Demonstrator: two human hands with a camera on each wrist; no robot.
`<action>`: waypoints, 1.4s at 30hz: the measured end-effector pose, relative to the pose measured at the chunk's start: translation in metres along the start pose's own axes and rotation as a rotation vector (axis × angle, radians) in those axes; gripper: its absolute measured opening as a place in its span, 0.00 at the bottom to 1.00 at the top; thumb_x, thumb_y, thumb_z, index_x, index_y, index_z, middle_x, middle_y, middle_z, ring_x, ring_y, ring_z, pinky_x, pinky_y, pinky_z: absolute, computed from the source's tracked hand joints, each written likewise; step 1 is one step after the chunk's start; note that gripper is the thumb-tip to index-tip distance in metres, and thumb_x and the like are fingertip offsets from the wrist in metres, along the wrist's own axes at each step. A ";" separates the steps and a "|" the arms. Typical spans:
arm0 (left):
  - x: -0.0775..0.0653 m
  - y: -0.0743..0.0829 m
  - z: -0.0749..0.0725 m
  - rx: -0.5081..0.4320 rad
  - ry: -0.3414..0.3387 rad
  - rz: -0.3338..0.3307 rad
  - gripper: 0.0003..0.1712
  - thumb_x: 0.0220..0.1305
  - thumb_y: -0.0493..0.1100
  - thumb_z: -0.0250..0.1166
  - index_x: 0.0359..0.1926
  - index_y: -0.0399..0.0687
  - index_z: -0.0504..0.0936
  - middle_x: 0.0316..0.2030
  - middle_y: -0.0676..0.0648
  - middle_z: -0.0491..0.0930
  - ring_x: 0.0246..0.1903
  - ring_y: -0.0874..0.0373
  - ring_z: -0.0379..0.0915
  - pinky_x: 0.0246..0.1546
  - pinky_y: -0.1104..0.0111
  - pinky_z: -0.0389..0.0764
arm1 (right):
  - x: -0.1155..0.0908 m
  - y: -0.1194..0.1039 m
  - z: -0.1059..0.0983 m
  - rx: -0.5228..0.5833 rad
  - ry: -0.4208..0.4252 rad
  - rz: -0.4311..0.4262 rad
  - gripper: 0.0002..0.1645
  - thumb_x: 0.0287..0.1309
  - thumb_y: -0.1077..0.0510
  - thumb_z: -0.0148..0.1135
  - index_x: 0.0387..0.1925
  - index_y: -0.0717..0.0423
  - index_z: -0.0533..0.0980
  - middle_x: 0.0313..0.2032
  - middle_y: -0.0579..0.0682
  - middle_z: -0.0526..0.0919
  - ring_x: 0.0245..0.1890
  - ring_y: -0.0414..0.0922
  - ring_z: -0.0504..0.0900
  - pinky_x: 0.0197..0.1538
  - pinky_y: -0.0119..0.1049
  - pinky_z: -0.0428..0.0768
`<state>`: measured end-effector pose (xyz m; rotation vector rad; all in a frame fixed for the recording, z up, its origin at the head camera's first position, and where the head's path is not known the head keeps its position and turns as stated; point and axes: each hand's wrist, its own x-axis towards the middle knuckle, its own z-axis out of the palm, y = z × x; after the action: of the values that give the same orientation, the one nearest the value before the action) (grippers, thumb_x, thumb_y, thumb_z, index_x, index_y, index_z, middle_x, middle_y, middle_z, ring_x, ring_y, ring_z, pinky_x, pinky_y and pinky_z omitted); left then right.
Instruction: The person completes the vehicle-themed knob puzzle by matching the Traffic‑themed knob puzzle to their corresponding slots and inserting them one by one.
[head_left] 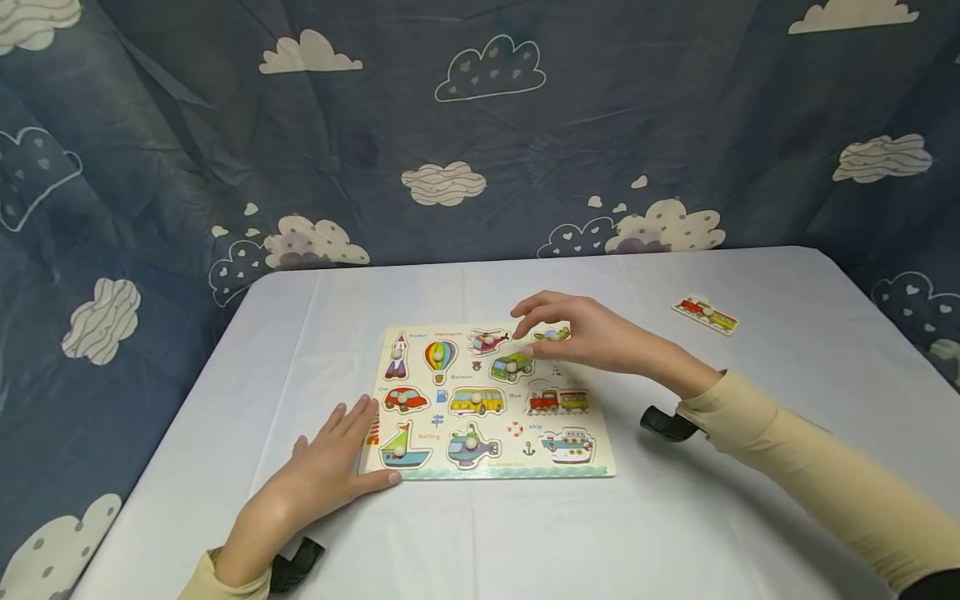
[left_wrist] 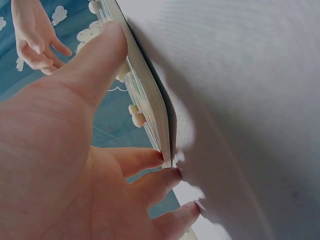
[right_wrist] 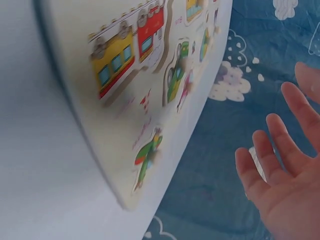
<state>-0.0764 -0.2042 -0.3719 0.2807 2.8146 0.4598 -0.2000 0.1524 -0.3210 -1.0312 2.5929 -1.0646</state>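
A wooden peg puzzle board (head_left: 517, 462) printed with vehicles lies flat on the table. My left hand (head_left: 326, 467) rests at its left edge, fingers extended and the thumb at the front corner; the left wrist view shows the thumb (left_wrist: 95, 60) against the board's side. Above the upper right part of the board hovers my right hand (head_left: 592, 333), relaxed fingers holding nothing. Beneath its thumb, the green jeep piece (head_left: 512, 367) sits in its place. To the right of the board lies a loose train piece (head_left: 705, 314); the train slot (head_left: 558, 402) shows only its printed picture.
Other pieces, such as the yellow bus (head_left: 477, 402), balloon (head_left: 439, 358) and submarine (head_left: 472, 448), sit in the board. A white cloth covers the table (head_left: 480, 542). Behind it hangs a dark blue curtain (head_left: 480, 125) with clouds.
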 end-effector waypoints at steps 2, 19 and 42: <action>0.000 0.000 0.001 -0.001 -0.001 0.002 0.62 0.54 0.73 0.65 0.77 0.42 0.52 0.75 0.40 0.51 0.73 0.36 0.42 0.55 0.24 0.48 | -0.005 0.002 -0.003 -0.008 0.001 0.008 0.11 0.58 0.52 0.71 0.43 0.38 0.83 0.59 0.39 0.75 0.62 0.44 0.71 0.59 0.53 0.71; 0.000 0.000 0.003 0.007 0.004 0.003 0.61 0.54 0.74 0.64 0.77 0.43 0.53 0.75 0.42 0.51 0.73 0.37 0.43 0.55 0.24 0.49 | -0.060 0.028 -0.034 -0.097 0.095 0.099 0.13 0.56 0.51 0.73 0.43 0.34 0.82 0.59 0.40 0.76 0.62 0.46 0.70 0.57 0.52 0.72; 0.000 0.000 0.001 0.020 0.003 -0.001 0.62 0.53 0.74 0.64 0.77 0.43 0.53 0.75 0.41 0.51 0.73 0.37 0.43 0.55 0.24 0.49 | -0.106 0.134 -0.105 -0.244 0.160 0.430 0.24 0.62 0.51 0.68 0.55 0.59 0.79 0.65 0.63 0.68 0.67 0.63 0.59 0.62 0.67 0.61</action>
<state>-0.0761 -0.2038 -0.3731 0.2824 2.8241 0.4321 -0.2327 0.3493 -0.3451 -0.3983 2.9373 -0.7650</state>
